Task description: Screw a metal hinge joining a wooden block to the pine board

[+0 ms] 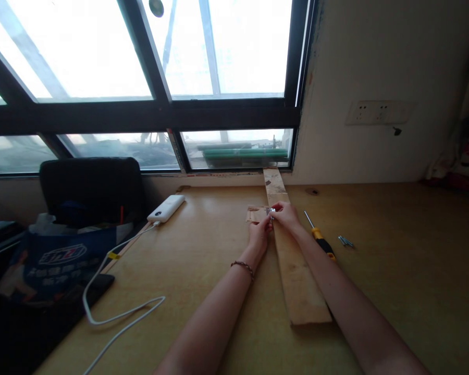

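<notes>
My right hand [286, 214] is closed in a pinch on a small shiny metal piece [273, 210], too small to identify exactly. Its place is at the left edge of a long wooden board [297, 281]. My left hand [259, 233], with a beaded bracelet [242, 266] on its wrist, has its fingers drawn together at the same piece from the near side. A short wooden piece [253, 213] juts out leftward from the board there. The fingers partly hide where the two pieces of wood meet.
Right of the board lie a yellow-and-black screwdriver [322, 244] and several screws [346, 241]. A white power bank [166, 209] with a white cable [101, 322] lies at the left table edge. Beyond are a black chair [91, 185], a blue bag [62, 260] and a window [234, 112].
</notes>
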`<action>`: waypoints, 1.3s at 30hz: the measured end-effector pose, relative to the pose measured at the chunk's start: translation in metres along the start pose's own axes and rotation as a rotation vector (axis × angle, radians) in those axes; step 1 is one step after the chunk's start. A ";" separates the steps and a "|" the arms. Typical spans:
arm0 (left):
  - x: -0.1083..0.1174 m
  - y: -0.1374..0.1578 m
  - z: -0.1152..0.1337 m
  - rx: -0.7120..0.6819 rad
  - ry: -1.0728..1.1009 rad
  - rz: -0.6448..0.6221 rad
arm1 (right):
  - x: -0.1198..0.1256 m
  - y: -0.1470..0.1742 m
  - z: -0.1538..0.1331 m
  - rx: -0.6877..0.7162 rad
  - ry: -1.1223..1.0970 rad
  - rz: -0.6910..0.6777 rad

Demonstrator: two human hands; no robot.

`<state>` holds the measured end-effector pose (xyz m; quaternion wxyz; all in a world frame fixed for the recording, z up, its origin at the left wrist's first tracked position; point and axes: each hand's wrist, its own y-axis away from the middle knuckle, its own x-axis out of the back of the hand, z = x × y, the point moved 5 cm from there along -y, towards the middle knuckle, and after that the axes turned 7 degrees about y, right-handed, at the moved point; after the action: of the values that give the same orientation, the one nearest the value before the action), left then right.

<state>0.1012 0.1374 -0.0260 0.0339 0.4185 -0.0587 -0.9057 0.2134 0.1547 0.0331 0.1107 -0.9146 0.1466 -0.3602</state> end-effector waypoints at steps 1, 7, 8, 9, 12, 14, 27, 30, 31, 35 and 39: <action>0.001 0.000 0.000 -0.001 -0.026 0.006 | 0.000 0.000 0.000 -0.001 0.003 0.001; 0.002 0.002 0.000 -0.013 -0.069 0.029 | 0.004 0.002 -0.004 0.050 0.025 0.063; 0.002 0.002 0.000 -0.016 -0.069 0.032 | 0.004 0.002 -0.004 0.058 0.033 0.073; 0.001 0.002 0.000 -0.018 -0.068 0.031 | 0.004 0.002 -0.004 0.062 0.036 0.078; 0.001 0.002 -0.001 -0.015 -0.071 0.037 | 0.002 0.001 -0.003 0.054 0.027 0.065; 0.001 0.002 -0.002 -0.012 -0.069 0.045 | 0.000 0.000 0.000 0.036 0.020 0.053; -0.002 0.005 0.000 -0.036 -0.062 0.037 | -0.001 -0.002 0.002 0.017 0.022 0.043; -0.001 0.005 0.000 -0.056 -0.074 0.057 | -0.001 -0.002 0.001 0.030 0.013 0.044; -0.001 0.005 0.000 -0.065 -0.073 0.061 | -0.001 -0.002 0.001 0.030 0.012 0.041; -0.002 0.006 0.000 -0.074 -0.066 0.059 | -0.002 -0.002 0.002 0.019 0.020 0.033; -0.002 0.007 0.000 -0.089 -0.073 0.072 | -0.003 -0.002 0.001 0.019 0.020 0.036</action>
<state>0.1026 0.1307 -0.0234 0.0832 0.3808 -0.0345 -0.9203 0.2126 0.1580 0.0308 0.1243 -0.9070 0.1609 -0.3689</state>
